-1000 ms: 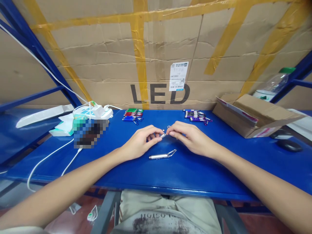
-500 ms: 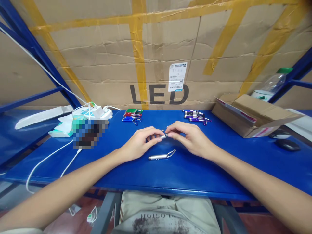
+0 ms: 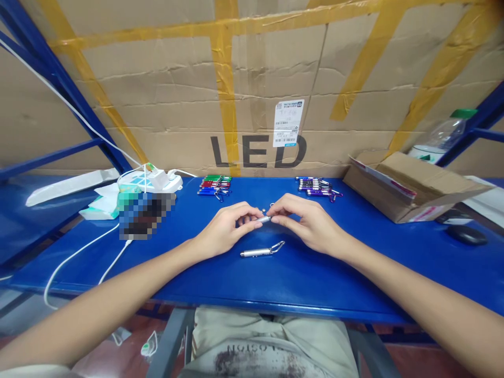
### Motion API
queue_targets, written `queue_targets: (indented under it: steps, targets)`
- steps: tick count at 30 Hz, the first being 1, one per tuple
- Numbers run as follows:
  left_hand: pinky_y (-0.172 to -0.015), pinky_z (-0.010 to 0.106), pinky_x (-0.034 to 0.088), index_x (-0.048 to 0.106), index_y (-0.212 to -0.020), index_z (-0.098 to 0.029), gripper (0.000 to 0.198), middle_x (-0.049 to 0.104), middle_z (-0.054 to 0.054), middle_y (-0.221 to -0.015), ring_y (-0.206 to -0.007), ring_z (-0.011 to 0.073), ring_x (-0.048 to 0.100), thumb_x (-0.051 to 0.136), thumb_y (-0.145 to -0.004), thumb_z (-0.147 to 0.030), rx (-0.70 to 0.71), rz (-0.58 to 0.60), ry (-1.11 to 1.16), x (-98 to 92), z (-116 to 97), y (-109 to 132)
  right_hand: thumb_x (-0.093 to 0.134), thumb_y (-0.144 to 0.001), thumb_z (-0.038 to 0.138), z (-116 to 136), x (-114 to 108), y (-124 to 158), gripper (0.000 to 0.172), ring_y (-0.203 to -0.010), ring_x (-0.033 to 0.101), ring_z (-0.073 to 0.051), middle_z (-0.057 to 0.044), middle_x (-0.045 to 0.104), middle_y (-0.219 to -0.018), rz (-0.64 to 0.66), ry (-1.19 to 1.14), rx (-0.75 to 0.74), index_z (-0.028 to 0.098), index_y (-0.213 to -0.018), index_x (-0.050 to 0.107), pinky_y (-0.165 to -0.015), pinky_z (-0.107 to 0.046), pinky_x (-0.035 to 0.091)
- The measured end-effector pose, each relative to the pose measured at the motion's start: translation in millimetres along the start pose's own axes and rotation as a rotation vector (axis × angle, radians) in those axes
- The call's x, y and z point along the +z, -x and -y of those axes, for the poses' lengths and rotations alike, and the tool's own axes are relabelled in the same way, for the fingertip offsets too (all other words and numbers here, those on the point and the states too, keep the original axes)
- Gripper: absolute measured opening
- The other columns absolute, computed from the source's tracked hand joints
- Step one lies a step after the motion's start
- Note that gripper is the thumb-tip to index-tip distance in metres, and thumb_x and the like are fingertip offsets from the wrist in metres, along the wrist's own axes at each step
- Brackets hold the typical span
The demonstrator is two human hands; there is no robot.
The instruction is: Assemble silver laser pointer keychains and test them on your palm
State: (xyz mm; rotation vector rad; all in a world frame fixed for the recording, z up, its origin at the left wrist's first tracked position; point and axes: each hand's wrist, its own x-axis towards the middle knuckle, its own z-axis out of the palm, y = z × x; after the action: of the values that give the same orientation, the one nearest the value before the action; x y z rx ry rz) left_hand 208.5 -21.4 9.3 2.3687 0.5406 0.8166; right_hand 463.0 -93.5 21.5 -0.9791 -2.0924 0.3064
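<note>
Between my two hands, above the blue table, is a small silver keychain flashlight [image 3: 266, 219]. My left hand [image 3: 227, 229] pinches one end of its barrel between thumb and fingers. At the other end, the thumb and fingertips of my right hand [image 3: 305, 220] close on it, hiding that tip. A tiny round metal piece [image 3: 263, 210] shows just behind the barrel; whether it touches my fingers I cannot tell. Closer to me lies a second silver keychain flashlight [image 3: 256, 252], its carabiner clip [image 3: 279, 247] pointing right.
Green, red and blue flashlights [image 3: 214, 185] lie in a group at the back left. Black and purple ones [image 3: 315, 186] lie back right. An open cardboard box [image 3: 388, 191], a black mouse [image 3: 467, 234], a power strip [image 3: 171, 183] and a white cable [image 3: 79, 254] flank the work area.
More of the silver barrel now shows between my fingertips, and the dark part near my right fingertips is less visible. Both hands stay in nearly the same place. The second flashlight has not moved.
</note>
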Motion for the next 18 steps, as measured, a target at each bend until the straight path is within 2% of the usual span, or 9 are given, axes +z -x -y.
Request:
queue_targets:
  steps: [5,7,10,15,18]
  targets:
    - [-0.079,0.029,0.054,0.078,-0.12,-0.019,0.023,0.074,0.006,-0.103,-0.086,0.0172,0.067,0.066,-0.109,-0.034,0.022,0.002,-0.046,0.4,1.2,-0.1,0.063,-0.109,0.028,0.9,1.4,0.4,0.015,-0.095,0.072,-0.022,-0.005,0.075,-0.106,-0.008,-0.084,0.064,0.025,-0.122,0.069,-0.089,-0.036,0.058]
    - [-0.085,0.031,0.054,0.078,-0.122,-0.019,0.023,0.076,0.007,-0.109,-0.094,0.019,0.07,0.063,-0.11,-0.032,0.05,0.01,-0.076,1.0,2.9,0.0,0.064,-0.108,0.03,0.5,2.3,1.0,0.021,-0.095,0.073,-0.021,-0.004,0.075,-0.106,-0.01,-0.132,0.097,0.026,-0.128,0.064,-0.091,-0.037,0.059]
    - [-0.092,0.032,0.055,0.079,-0.122,-0.02,0.023,0.077,0.008,-0.112,-0.102,0.0205,0.072,0.062,-0.111,-0.029,0.095,0.028,-0.096,2.0,5.3,0.4,0.064,-0.108,0.031,-0.3,3.2,1.8,0.019,-0.096,0.073,-0.021,-0.003,0.075,-0.107,0.009,-0.14,0.113,0.026,-0.126,0.065,-0.092,-0.037,0.059]
    - [-0.084,0.029,0.055,0.078,-0.121,-0.019,0.02,0.075,0.006,-0.107,-0.092,0.0175,0.071,0.065,-0.109,-0.028,0.097,0.016,-0.109,2.0,4.4,0.9,0.064,-0.108,0.032,-0.1,3.7,1.9,0.016,-0.096,0.072,-0.021,-0.003,0.075,-0.106,0.021,-0.128,0.113,0.025,-0.123,0.066,-0.092,-0.036,0.058]
    - [-0.084,0.029,0.055,0.078,-0.12,-0.018,0.019,0.074,0.006,-0.106,-0.091,0.0172,0.07,0.065,-0.109,-0.028,0.099,0.007,-0.107,1.7,2.3,1.0,0.063,-0.109,0.032,0.8,3.6,1.9,0.016,-0.095,0.072,-0.021,-0.003,0.074,-0.105,0.028,-0.108,0.1,0.025,-0.123,0.066,-0.09,-0.036,0.058]
